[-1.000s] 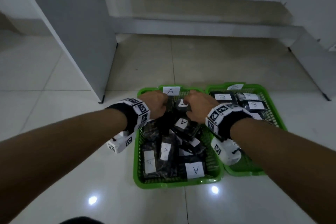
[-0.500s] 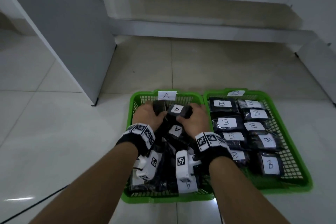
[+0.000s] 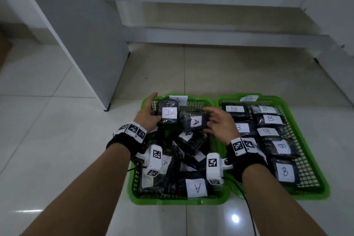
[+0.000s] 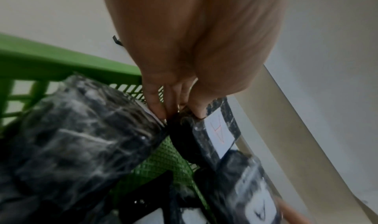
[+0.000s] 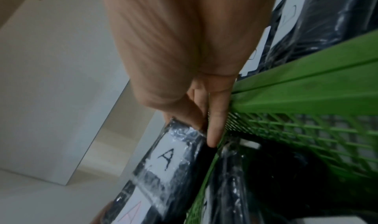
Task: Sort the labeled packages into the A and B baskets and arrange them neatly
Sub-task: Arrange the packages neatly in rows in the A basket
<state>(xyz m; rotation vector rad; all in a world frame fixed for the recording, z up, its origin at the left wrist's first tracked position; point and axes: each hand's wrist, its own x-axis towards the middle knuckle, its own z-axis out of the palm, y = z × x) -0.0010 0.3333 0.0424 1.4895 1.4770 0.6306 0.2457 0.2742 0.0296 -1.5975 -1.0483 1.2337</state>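
Observation:
Two green baskets stand side by side on the floor. Basket A (image 3: 178, 201) on the left holds a loose heap of black wrapped packages with A labels. Basket B (image 3: 310, 196) holds B packages in neat rows. My left hand (image 3: 153, 109) grips a package with a red A label (image 3: 169, 113) by its left edge, over the basket's far end. In the left wrist view its fingers (image 4: 155, 104) pinch that package (image 4: 216, 130). My right hand (image 3: 208, 120) holds a package with a black A label (image 3: 194, 121) beside it, also seen as the black-A package (image 5: 167, 158) in the right wrist view.
White paper tags A (image 3: 179, 99) and B (image 3: 248, 98) mark the baskets' far rims. A grey cabinet panel (image 3: 86, 44) stands at the left and a low step (image 3: 210, 36) runs behind. A black cable (image 3: 249, 212) trails by my right arm. Glossy tiled floor surrounds the baskets.
Both hands were bunched together on packages at the far end of basket A. They have drawn apart, and each now holds its own A package side by side.

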